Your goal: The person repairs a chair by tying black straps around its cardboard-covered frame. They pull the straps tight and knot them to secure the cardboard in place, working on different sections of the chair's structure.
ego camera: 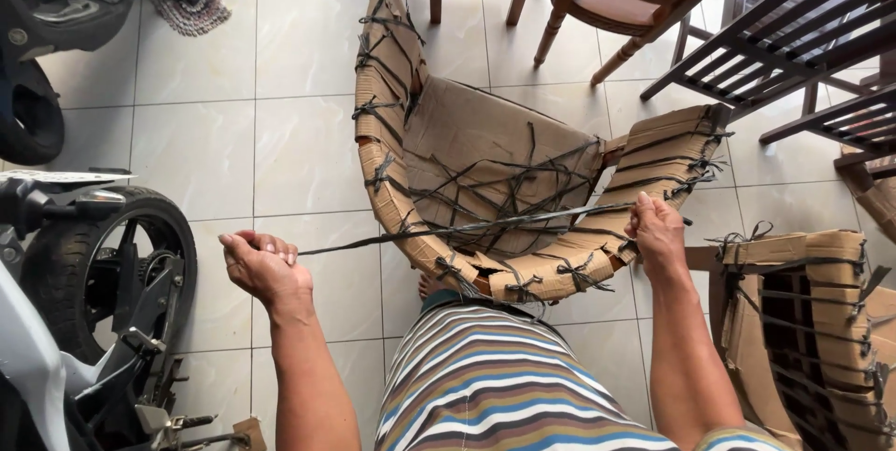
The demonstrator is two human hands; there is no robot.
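Striped fabric (495, 386) covers the person's lap at the bottom of the view, and a curved chair frame wrapped in cardboard (448, 152) leans against the knees, seemingly so both arms can work over it; the left hand (263, 267) is curled shut, pinching one end of a dark strap (448, 228) between thumb and fingers; the right hand (656, 227) grips the other end in a closed fist beside the frame's arm; the strap runs taut between them, across the frame's front edge; a motorcycle wheel (121, 264) stands at left on the tiled floor (299, 68).
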